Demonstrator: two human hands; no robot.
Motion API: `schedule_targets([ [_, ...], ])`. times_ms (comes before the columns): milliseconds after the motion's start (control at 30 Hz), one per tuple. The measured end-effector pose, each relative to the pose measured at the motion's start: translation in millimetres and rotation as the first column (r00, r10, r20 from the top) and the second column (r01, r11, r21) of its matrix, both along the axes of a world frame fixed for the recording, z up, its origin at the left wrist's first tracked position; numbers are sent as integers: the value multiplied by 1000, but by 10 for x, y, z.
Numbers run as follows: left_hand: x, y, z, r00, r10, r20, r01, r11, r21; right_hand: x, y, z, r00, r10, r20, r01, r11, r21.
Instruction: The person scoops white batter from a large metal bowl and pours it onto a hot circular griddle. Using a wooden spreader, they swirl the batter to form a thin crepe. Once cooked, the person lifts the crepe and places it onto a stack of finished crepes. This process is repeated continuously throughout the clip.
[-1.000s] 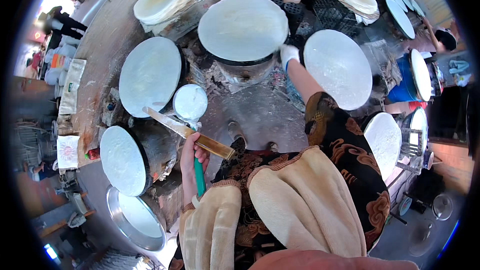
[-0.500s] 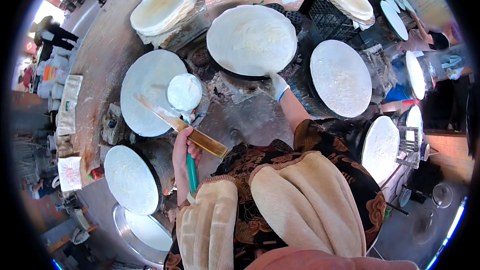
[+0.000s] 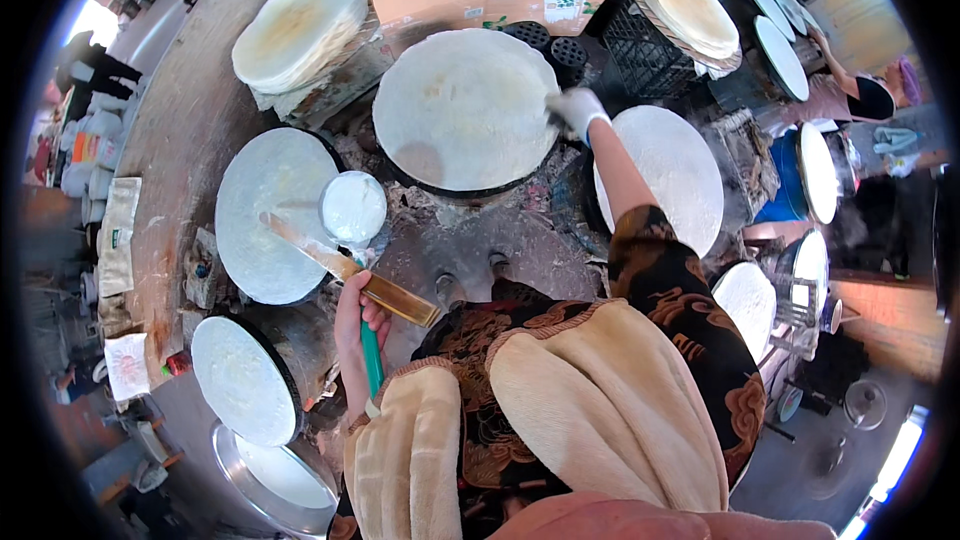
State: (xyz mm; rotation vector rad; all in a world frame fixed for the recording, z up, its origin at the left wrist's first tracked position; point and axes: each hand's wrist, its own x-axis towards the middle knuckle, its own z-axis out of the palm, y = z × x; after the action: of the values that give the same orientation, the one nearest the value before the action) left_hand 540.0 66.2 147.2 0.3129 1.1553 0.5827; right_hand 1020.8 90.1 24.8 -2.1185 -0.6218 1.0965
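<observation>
My left hand [image 3: 352, 332] grips a green-handled ladle [image 3: 372, 360] and a flat wooden spreader [image 3: 398, 296] together. The ladle's cup [image 3: 352, 208], full of white batter, hangs over the edge of the left griddle [image 3: 258, 240], with the spreader's pale blade beside it. My right hand [image 3: 576, 112], in a white glove with blurred fingertips, is at the right edge of the middle griddle [image 3: 462, 100], which carries a round white sheet. Behind my forearm is the right griddle [image 3: 675, 165], also coated white.
Stacked flatbreads [image 3: 295, 25] stand back left, another stack [image 3: 685, 0] back right. A cardboard screen [image 3: 425, 0] and black coal briquettes [image 3: 566, 58] sit behind. A wooden board [image 3: 175, 125] runs along the left; another griddle [image 3: 238, 380] is lower left. A co-worker [image 3: 865, 90] is at far right.
My gloved right hand has moved from the middle griddle's lower edge up to its right edge. The view has shifted slightly. My left hand keeps its grip.
</observation>
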Motion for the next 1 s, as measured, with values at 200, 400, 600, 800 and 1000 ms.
schedule_targets([
  [200,61,-99,-41,993,115,-4,-115,993,-23,494,803,-275,733,64,677,-92,996,7],
  [400,-108,-156,-68,990,140,6,-140,990,-13,255,1011,-67,731,156,664,-125,988,-95],
  [600,-428,-12,23,994,107,-14,-107,994,2,-679,834,1317,566,137,813,-296,954,45],
  [800,-1013,233,35,994,26,103,-25,1000,-8,-1524,894,2596,510,113,853,-537,816,213],
  [1000,-1364,349,-53,992,-6,128,4,1000,18,-1543,2134,2581,599,318,735,-636,746,196],
])
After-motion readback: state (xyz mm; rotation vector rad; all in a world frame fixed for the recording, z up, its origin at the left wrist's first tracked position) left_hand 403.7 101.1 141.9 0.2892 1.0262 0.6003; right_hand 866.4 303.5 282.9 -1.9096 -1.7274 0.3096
